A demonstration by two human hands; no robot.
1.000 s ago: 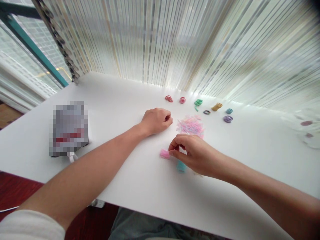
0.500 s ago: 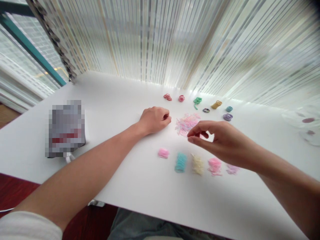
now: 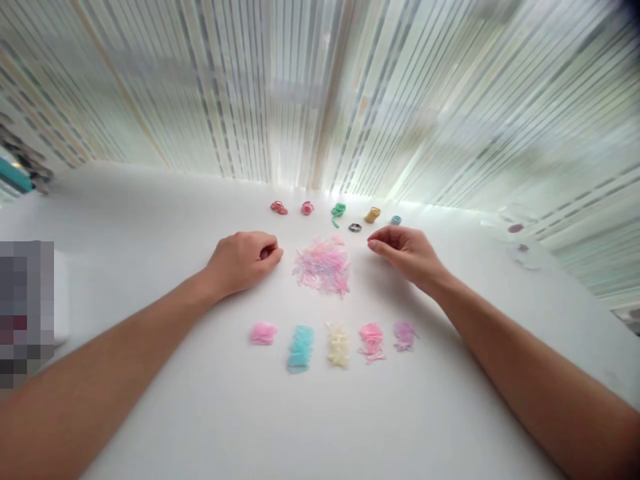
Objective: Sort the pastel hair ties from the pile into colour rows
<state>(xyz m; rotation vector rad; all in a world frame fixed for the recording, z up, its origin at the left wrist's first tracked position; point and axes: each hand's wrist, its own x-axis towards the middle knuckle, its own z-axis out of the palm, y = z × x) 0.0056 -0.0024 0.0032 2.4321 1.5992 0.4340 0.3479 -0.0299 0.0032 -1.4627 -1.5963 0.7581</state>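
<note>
A mixed heap of tiny pastel elastic bands (image 3: 323, 268) lies in the middle of the white table (image 3: 150, 220). My left hand (image 3: 243, 260) rests as a loose fist just left of the heap; whether anything is in it stays hidden. My right hand (image 3: 406, 252) lies right of the heap, fingers curled and pressed together, pointing at the heap. Nearer to me sit sorted little piles in a row: pink (image 3: 263, 333), turquoise (image 3: 301, 348), cream (image 3: 339, 345), bright pink (image 3: 371, 340) and lilac (image 3: 404, 335).
Beyond the heap runs a row of larger hair ties: red (image 3: 279, 207), pink (image 3: 307, 208), green (image 3: 338, 211), dark (image 3: 355, 227), mustard (image 3: 372, 215), teal (image 3: 395, 220). A blurred box (image 3: 27, 310) stands at the left edge. A clear bag (image 3: 517, 237) lies far right. Striped curtains hang behind.
My right hand moved from the near row up and away to the right side of the heap. The view swung left and down. My left hand stayed in place.
</note>
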